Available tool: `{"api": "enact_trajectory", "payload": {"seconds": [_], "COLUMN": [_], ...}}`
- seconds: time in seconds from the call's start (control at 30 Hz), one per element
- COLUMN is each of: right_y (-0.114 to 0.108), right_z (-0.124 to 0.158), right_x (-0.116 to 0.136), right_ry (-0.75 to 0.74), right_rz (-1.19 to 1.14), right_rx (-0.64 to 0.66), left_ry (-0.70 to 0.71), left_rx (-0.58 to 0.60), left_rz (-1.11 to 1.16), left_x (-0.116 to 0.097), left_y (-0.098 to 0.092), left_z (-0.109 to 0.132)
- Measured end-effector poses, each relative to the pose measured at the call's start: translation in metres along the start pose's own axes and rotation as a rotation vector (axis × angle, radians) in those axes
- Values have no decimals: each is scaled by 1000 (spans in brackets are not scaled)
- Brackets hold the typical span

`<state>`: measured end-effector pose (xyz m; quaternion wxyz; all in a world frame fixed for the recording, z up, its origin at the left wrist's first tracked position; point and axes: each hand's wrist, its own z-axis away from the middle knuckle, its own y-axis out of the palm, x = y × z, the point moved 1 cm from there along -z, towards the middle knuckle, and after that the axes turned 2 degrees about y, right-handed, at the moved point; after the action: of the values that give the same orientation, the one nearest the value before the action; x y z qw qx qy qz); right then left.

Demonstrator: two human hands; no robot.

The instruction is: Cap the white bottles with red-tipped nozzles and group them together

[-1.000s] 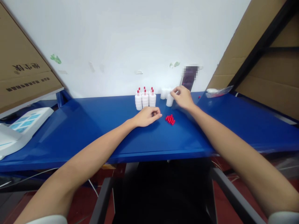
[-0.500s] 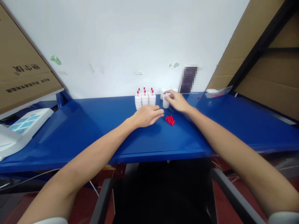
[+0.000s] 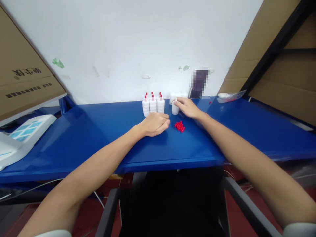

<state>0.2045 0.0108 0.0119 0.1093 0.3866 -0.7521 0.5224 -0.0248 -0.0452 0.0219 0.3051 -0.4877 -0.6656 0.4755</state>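
Observation:
My right hand (image 3: 187, 106) has its thumb and fingers closed round the upper part of a white squeeze bottle (image 3: 175, 110), which stands upright on the blue table. A pale nozzle tip shows above the fingers. My left hand (image 3: 156, 124) rests low over the table with its fingers curled in. Whatever lies inside that fist, if anything, is hidden. Just behind it stand several white bottles with red caps (image 3: 153, 104), grouped in rows. To the right of my left hand lies a small pile of red caps (image 3: 179, 126).
More white bottles (image 3: 182, 97) stand behind my right hand by the wall. A phone (image 3: 196, 93) leans there. A clear plastic bag (image 3: 232, 97) and a lone red cap (image 3: 210, 102) lie to the right. A white device (image 3: 27, 135) occupies the left end.
My left hand has drawn slightly left and its fingers have curled into a fist. My right hand's fingers have closed onto the top of the white bottle.

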Motion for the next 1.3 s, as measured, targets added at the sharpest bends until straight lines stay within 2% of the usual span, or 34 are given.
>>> {"api": "enact_trajectory", "payload": {"seconds": [0.17,0.3,0.77,0.93,1.17,1.3], "right_y": [-1,-2,-3,-2,-3,-3], "right_z": [0,1,1,2,3,2], "right_x": [1,5,8,13,16,14], "right_ry": [-9,-40,-58,-43,-32,-22], "right_rz": [1,27,-32,-59,-65,-69], "right_rx": [2,10,27,43,46,45], "left_ry": [64,59,100,25,-129,-118], "left_rx": [-3,16,-48,-28,72,100], "left_rz": [4,38,52,61,29,3], "left_x": [-1,-4,-7,-8,-2,0], "left_y": [-2,-1,-2,2,10,12], "left_z": [1,0,0,0,2,2]}}
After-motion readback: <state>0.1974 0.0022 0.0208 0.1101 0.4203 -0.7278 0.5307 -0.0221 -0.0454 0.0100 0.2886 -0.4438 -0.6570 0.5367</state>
